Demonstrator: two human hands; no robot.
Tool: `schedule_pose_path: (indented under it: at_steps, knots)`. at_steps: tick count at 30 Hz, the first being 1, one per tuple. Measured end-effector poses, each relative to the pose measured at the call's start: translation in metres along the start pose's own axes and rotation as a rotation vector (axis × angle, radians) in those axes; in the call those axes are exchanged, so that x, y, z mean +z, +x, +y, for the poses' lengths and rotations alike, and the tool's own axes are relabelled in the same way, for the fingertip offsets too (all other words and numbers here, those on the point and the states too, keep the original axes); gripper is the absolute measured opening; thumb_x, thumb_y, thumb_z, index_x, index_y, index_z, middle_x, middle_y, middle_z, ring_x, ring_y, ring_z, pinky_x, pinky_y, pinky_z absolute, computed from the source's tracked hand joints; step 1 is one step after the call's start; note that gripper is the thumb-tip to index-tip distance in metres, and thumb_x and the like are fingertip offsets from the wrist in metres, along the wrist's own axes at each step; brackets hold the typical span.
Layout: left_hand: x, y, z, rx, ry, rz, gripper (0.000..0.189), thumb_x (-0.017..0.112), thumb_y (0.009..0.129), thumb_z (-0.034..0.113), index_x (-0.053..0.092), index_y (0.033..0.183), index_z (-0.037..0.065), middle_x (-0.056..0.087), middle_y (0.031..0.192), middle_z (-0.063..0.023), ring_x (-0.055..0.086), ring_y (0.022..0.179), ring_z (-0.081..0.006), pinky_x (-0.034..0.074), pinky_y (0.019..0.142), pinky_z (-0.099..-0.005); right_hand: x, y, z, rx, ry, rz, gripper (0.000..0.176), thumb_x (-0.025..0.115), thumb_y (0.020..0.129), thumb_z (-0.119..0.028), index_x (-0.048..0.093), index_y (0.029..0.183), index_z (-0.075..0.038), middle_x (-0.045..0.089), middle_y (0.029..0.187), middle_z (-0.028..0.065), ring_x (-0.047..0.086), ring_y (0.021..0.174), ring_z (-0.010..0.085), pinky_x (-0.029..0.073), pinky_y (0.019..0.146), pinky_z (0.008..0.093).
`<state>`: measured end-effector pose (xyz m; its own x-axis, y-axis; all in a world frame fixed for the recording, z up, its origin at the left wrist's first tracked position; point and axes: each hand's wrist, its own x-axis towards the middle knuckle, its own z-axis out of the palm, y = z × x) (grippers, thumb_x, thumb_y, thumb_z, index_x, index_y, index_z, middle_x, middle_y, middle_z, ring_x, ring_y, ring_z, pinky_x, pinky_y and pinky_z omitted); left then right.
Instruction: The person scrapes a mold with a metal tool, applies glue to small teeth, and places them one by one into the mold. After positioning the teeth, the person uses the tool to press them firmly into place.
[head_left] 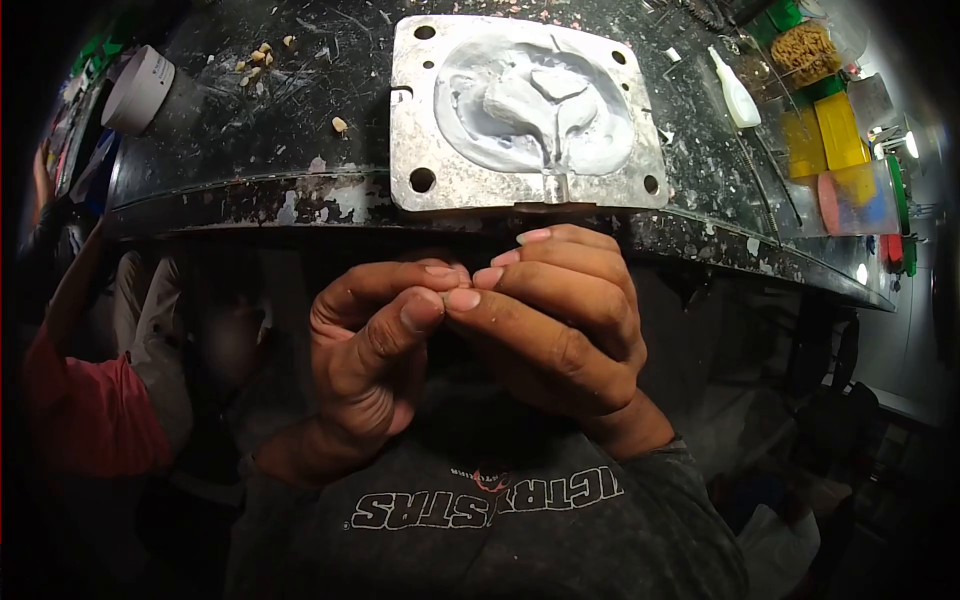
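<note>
Both hands meet fingertip to fingertip in front of the dark shirt, just below the bench edge. My left hand point(375, 350) is closed, with thumb and index finger pinched together. My right hand point(565, 310) has its fingers curled and closed, its tips touching those of my left hand. Anything pinched between them is too small or hidden to name. Just beyond the hands, a metal mould plate point(520, 190) lies on the bench, with corner holes and a grey-white oval cavity.
The scuffed black bench point(300, 110) carries small tan pieces point(260, 55), a white tub point(140, 90) at left, a white bottle point(735, 88), thin rods and yellow containers point(820, 135) at right. A person in a red shirt point(105, 415) is at far left.
</note>
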<state>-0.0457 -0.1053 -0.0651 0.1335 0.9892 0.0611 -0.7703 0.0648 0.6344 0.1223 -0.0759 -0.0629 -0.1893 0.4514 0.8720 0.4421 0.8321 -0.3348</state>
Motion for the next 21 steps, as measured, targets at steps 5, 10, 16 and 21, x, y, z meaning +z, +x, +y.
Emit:
schedule_pose_path:
  at_steps: [5,10,16,21]
  knots:
    - [0.0012,-0.0011,-0.0042,0.040,0.005,0.033,0.016,0.069,0.094,0.002,0.070,0.109,-0.003,0.073,0.109,-0.0180,0.071,0.101,-0.0219,0.054,0.097,-0.0343,0.0050,-0.0025,-0.0018,0.045,0.047,0.046,0.025,0.080,0.079,-0.011,0.077,0.104,-0.014,0.068,0.104,-0.0006,0.067,0.096,0.0159,0.059,0.083,0.0340]
    - [0.0053,-0.0018,-0.0054,0.096,0.031,0.057,0.015,0.069,0.095,0.004,0.070,0.108,-0.003,0.073,0.106,-0.0175,0.071,0.098,-0.0208,0.054,0.094,-0.0335,0.0049,-0.0035,0.0004,-0.027,0.009,0.047,0.024,0.081,0.079,-0.012,0.076,0.102,-0.014,0.068,0.103,-0.0015,0.067,0.096,0.0150,0.060,0.083,0.0331]
    - [0.0059,-0.0040,-0.0085,0.134,0.085,0.076,0.016,0.070,0.095,0.006,0.069,0.108,-0.002,0.073,0.103,-0.0158,0.069,0.098,-0.0184,0.050,0.099,-0.0340,-0.0011,-0.0009,-0.0016,-0.052,-0.026,-0.018,0.024,0.079,0.081,-0.010,0.078,0.104,-0.014,0.069,0.102,-0.0022,0.068,0.097,0.0140,0.059,0.086,0.0320]
    - [0.0103,-0.0042,-0.0080,0.103,0.064,0.059,0.018,0.071,0.095,0.008,0.068,0.109,-0.003,0.073,0.101,-0.0149,0.069,0.092,-0.0167,0.050,0.099,-0.0333,0.0005,-0.0036,-0.0035,-0.044,0.005,0.037,0.024,0.078,0.081,-0.009,0.078,0.105,-0.014,0.070,0.101,-0.0018,0.069,0.095,0.0140,0.059,0.087,0.0320]
